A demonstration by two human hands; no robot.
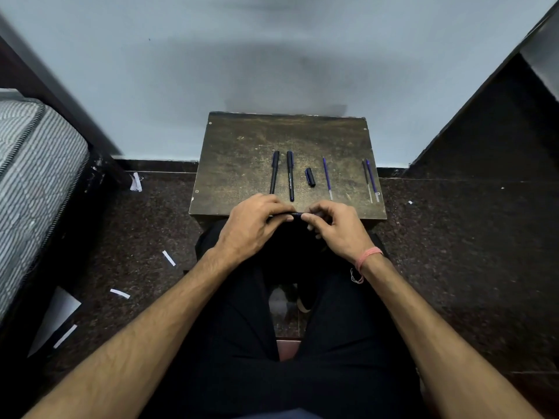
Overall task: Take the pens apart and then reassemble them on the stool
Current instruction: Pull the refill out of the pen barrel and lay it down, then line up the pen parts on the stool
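A dark wooden stool [242, 152] stands against the wall in front of me. Two whole dark pens [274, 172] [290, 176] lie side by side on it, pointing away from me. Right of them lies a loose pen cap [310, 177], then a blue refill [327, 178]. Two more refills [371, 179] lie near the stool's right edge. Over the stool's near edge I hold one dark pen [292, 214] level between both hands. My left hand [252, 226] grips its left part and my right hand [334, 226] pinches its right end. Most of that pen is hidden by my fingers.
A striped mattress [33, 176] on a dark frame stands at the left. A dark cabinet [496, 131] rises at the right. Several white paper strips [168, 257] lie on the dark speckled floor at the left. My legs in black trousers sit below the stool.
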